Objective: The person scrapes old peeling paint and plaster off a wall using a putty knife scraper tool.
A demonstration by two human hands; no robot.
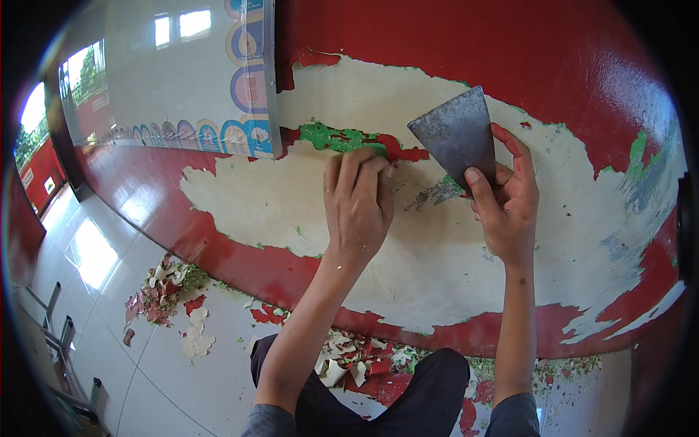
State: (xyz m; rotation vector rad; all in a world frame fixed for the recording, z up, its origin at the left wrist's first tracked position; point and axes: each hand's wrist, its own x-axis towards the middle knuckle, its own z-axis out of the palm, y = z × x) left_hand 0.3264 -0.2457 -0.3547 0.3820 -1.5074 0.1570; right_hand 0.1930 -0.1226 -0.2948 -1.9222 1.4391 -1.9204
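Observation:
My left hand point(357, 200) is closed at the wall, its fingertips pinching the curled edge of a strip of peeling paint point(331, 136), green with red patches. In my right hand point(510, 197) is a paint scraper point(459, 135) with a flat, worn grey metal blade. The thumb presses on the blade's narrow end, and the wide edge points up and left, off to the right of the strip. Its handle is hidden by the hand. Around both hands the wall point(437, 255) is bared to a cream surface, bordered by glossy red paint point(451, 36) with green edges.
A whiteboard point(167, 73) with a colourful scalloped border hangs at the upper left. Paint flakes point(164, 288) lie heaped along the wall's foot and between my knees on the tiled floor point(102, 306). Metal furniture legs point(65, 335) stand at the left rim.

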